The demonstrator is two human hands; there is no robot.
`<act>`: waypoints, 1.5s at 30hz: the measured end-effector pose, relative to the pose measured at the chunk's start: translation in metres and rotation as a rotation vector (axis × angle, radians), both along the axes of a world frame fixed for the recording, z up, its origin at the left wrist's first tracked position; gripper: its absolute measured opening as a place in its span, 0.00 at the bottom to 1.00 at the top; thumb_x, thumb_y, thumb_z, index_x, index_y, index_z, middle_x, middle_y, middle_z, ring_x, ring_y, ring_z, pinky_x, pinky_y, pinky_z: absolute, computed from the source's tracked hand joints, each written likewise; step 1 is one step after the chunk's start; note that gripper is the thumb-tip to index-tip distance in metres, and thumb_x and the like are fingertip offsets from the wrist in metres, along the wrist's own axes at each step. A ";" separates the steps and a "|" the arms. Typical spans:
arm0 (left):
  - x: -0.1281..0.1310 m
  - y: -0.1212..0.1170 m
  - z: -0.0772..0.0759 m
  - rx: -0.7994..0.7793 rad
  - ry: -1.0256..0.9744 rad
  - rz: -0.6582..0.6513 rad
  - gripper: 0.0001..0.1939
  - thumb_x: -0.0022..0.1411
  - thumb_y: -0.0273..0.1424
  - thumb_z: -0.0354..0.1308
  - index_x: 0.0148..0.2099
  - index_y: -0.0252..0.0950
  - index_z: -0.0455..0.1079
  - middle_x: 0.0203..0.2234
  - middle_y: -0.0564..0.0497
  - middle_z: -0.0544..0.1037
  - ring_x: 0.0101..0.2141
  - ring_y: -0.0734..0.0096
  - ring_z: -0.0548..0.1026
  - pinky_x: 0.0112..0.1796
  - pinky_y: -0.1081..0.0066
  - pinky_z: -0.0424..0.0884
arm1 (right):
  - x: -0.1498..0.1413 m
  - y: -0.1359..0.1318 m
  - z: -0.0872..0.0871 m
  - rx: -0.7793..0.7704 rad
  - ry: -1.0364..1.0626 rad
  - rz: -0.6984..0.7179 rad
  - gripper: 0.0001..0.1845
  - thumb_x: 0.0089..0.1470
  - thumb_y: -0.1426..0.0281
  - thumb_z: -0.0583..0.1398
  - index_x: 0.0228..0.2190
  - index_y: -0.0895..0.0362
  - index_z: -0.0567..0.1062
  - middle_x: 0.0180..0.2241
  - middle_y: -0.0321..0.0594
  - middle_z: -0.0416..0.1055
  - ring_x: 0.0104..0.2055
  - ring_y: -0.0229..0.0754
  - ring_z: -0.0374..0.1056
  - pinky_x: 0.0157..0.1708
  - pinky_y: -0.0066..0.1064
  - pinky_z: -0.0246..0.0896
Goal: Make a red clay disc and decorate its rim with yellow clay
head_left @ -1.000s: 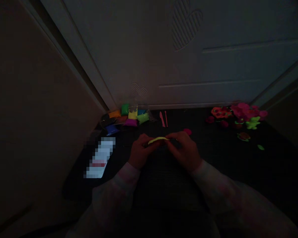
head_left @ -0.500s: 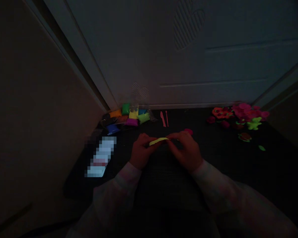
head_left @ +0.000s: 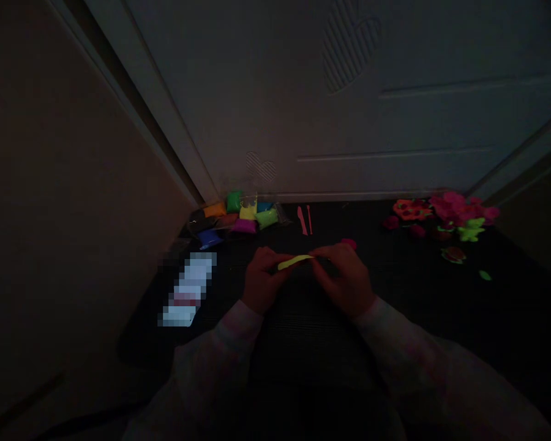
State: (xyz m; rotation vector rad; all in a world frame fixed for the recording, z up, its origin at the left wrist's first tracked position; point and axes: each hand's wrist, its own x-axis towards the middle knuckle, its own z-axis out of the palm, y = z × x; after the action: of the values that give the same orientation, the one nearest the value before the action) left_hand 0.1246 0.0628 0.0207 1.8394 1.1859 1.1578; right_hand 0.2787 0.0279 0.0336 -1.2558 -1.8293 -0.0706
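A thin, slightly curved strip of yellow modelling clay (head_left: pixel 296 262) stretches between my hands above the dark table. My left hand (head_left: pixel 262 278) pinches it from the left, with the fingers beneath and behind it. At the strip's right end, my right hand (head_left: pixel 346 278) grips it between thumb and fingers. Just behind my right hand lies a pink-red piece of clay (head_left: pixel 349 244), partly covered by the hand. Farther back, a pink plastic clay knife (head_left: pixel 302 221) and a thin pink stick tool (head_left: pixel 309 220) lie side by side.
Bags of coloured clay (head_left: pixel 245 226) are heaped at the back left. A phone with a lit, blurred screen (head_left: pixel 190 288) lies at left. Pink flower-like shapes (head_left: pixel 459 207), a yellow-green bear figure (head_left: pixel 471 229) and a green leaf shape (head_left: pixel 485 275) are on the right. A white door (head_left: pixel 275 110) stands behind.
Almost nothing differs. The whole view has shifted very slightly, and both hands keep the same hold on the yellow strip.
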 end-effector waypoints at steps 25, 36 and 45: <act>-0.004 -0.004 -0.001 0.194 0.102 -0.018 0.09 0.46 0.29 0.57 0.34 0.40 0.71 0.22 0.54 0.64 0.28 0.74 0.63 0.29 0.72 0.60 | 0.001 -0.003 0.001 0.090 -0.065 -0.003 0.08 0.44 0.74 0.55 0.32 0.56 0.67 0.34 0.41 0.69 0.39 0.41 0.63 0.40 0.38 0.54; -0.002 -0.005 0.001 0.321 0.113 -0.033 0.09 0.46 0.27 0.57 0.33 0.38 0.70 0.21 0.55 0.64 0.27 0.75 0.63 0.28 0.72 0.61 | 0.000 -0.005 0.001 0.142 -0.087 0.015 0.11 0.43 0.74 0.56 0.34 0.56 0.67 0.35 0.41 0.68 0.39 0.41 0.62 0.39 0.38 0.54; -0.001 -0.006 0.002 0.378 0.154 -0.031 0.08 0.46 0.27 0.57 0.32 0.36 0.71 0.21 0.54 0.64 0.27 0.74 0.63 0.28 0.71 0.61 | 0.000 -0.006 0.001 0.143 -0.092 0.016 0.08 0.43 0.74 0.56 0.31 0.55 0.68 0.33 0.40 0.69 0.37 0.40 0.63 0.39 0.38 0.53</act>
State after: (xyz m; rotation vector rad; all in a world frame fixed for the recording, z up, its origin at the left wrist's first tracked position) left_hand 0.1235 0.0571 0.0231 2.2560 1.0696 1.3111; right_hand 0.2788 0.0221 0.0349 -1.1537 -1.8771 -0.2498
